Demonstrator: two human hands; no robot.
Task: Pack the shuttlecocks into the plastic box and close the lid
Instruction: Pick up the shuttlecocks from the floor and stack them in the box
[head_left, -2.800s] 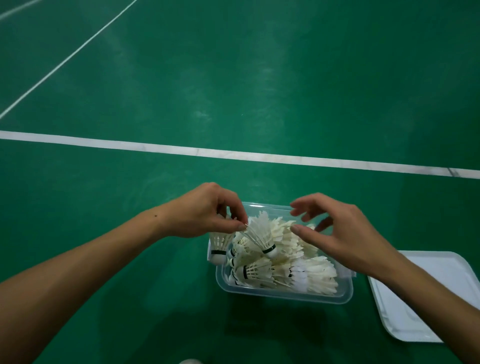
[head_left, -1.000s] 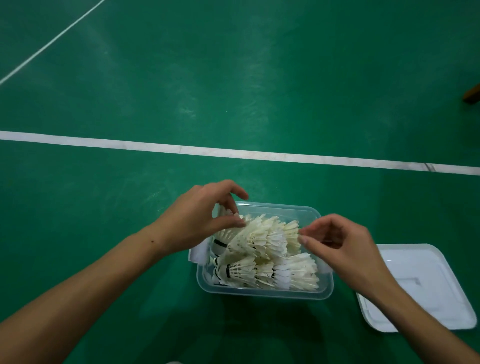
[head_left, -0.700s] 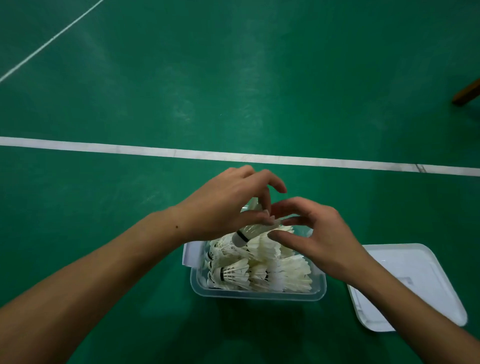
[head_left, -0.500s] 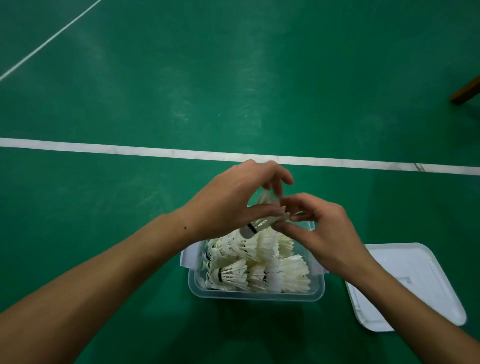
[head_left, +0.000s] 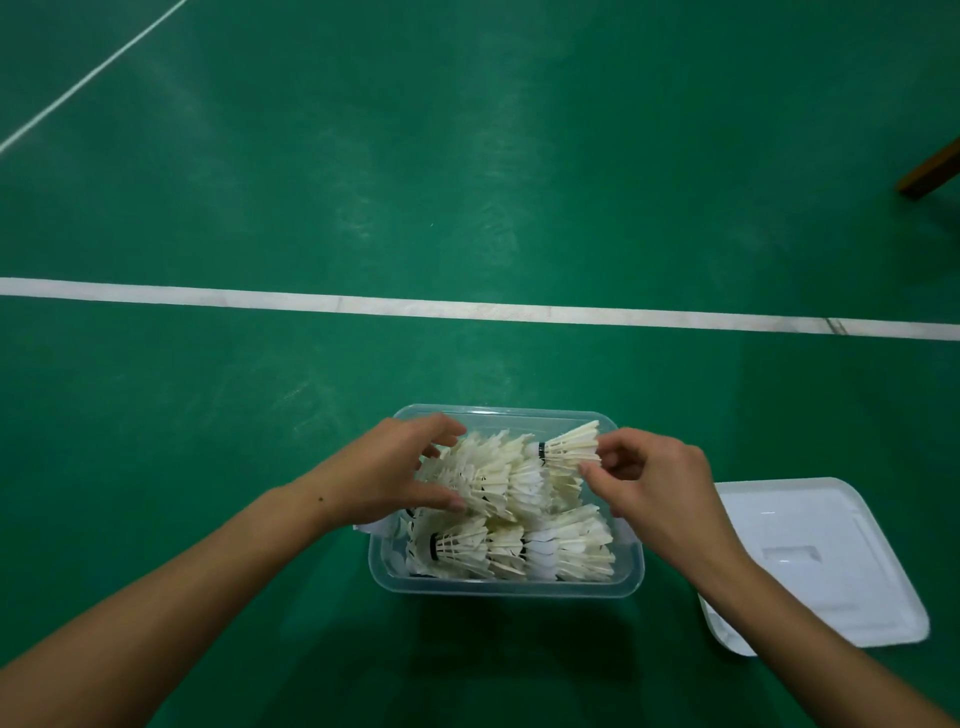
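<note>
White shuttlecock (head_left: 569, 448) pinched by right hand (head_left: 657, 486) over plastic box (head_left: 506, 584).

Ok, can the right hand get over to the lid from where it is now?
Probably yes. The lid lies flat on the floor just right of the box, nothing between, but the right hand is pinching a shuttlecock now.
</note>
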